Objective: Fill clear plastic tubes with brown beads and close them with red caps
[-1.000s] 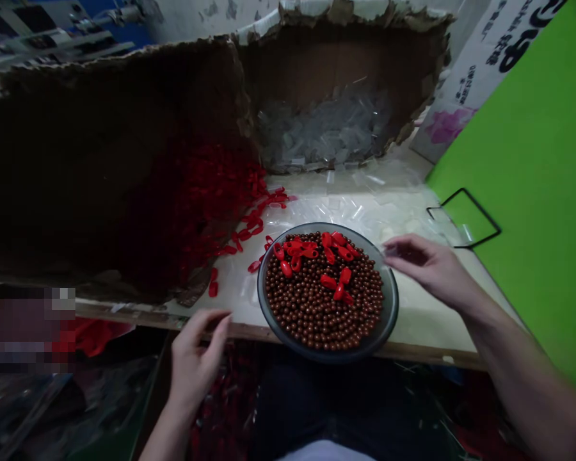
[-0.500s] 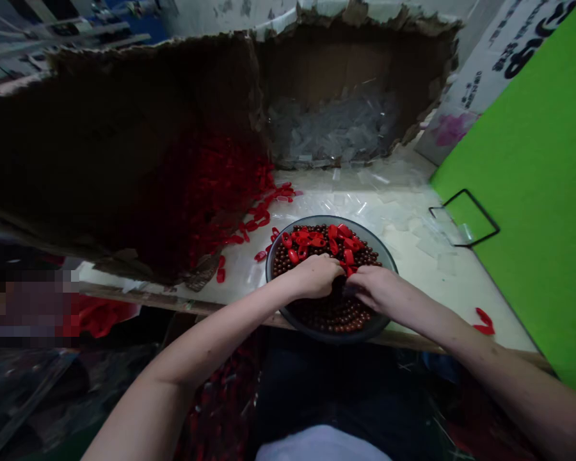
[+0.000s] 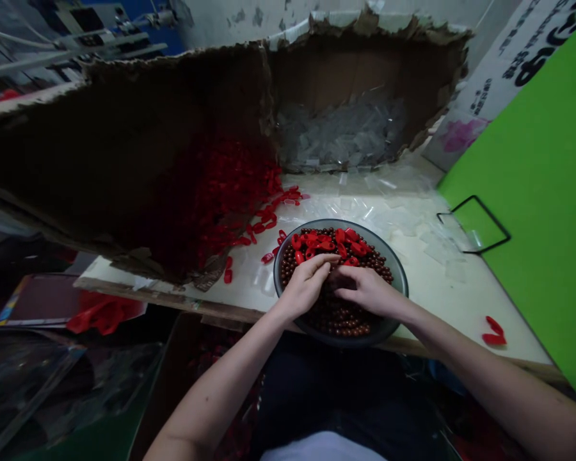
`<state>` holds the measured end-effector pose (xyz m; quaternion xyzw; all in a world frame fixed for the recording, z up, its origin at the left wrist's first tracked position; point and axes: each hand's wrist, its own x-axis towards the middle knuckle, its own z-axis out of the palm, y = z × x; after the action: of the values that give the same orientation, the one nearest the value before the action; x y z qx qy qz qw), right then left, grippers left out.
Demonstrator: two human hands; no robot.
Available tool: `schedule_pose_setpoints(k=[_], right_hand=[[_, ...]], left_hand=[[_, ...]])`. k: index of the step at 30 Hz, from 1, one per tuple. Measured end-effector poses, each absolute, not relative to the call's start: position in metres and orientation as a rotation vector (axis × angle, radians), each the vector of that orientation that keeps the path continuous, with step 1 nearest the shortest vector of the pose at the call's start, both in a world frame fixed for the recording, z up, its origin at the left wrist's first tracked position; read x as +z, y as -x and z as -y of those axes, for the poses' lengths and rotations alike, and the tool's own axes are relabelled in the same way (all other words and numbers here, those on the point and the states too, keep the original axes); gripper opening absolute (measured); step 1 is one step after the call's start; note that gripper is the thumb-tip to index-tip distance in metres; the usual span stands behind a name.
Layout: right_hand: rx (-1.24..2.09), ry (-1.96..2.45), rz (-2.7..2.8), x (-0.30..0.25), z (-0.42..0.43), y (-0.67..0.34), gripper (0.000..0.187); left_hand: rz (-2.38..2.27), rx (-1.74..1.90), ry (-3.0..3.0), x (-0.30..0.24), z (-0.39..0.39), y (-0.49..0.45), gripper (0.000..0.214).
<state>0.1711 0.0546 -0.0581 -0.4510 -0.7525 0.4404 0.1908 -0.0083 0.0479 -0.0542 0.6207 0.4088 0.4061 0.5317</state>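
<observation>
A dark grey bowl at the table's front edge holds many shiny brown beads. Small red plastic cases lie on the beads along the bowl's far side. Over the middle of the bowl, my left hand has its fingers bent and held together, pointing right. Facing it, my right hand curls with thumb and fingers drawn close, its fingertips almost meeting the left ones. Whatever is between the fingertips is hidden by the hands and shadow.
A torn cardboard box at the back left spills a heap of red cases. Clear plastic pieces fill another cardboard compartment behind the bowl. On the right stand a green board and a black wire handle. An opened red case lies near the front edge.
My left hand has turned, its back now more upward and its fingers reaching over the middle. The right hand stays close by, its fingers slightly shifted. The whole view has moved a little.
</observation>
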Motion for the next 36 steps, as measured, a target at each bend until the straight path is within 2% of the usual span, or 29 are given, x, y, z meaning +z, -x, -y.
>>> schedule_pose_setpoints(k=[2, 5, 8, 13, 26, 31, 36], right_hand=[[1.449, 1.17, 1.901, -0.056, -0.054, -0.177, 0.016], [1.554, 1.115, 1.675, -0.05, -0.049, -0.184, 0.02], [1.57, 1.103, 1.513, -0.039, -0.043, -0.186, 0.024], [1.457, 1.059, 1.436, -0.021, -0.036, -0.184, 0.027], [1.494, 0.973, 1.476, 0.006, -0.027, -0.192, 0.028], [1.305, 1.122, 1.522, -0.001, -0.026, -0.206, 0.03], [0.727, 1.391, 2.123, -0.037, -0.04, -0.214, 0.024]], left_hand=[[-0.928, 1.028, -1.374, -0.051, -0.05, 0.007, 0.033], [-0.895, 1.085, -1.288, -0.043, -0.048, 0.011, 0.032], [-0.831, 1.068, -1.233, -0.034, -0.041, 0.013, 0.031], [-0.7, 0.987, -1.171, -0.023, -0.026, 0.003, 0.044], [-0.773, 0.978, -0.999, -0.009, -0.012, -0.003, 0.041], [-0.763, 1.014, -0.919, -0.008, -0.008, -0.004, 0.041], [-0.738, 1.031, -0.855, -0.007, -0.006, -0.002, 0.04]])
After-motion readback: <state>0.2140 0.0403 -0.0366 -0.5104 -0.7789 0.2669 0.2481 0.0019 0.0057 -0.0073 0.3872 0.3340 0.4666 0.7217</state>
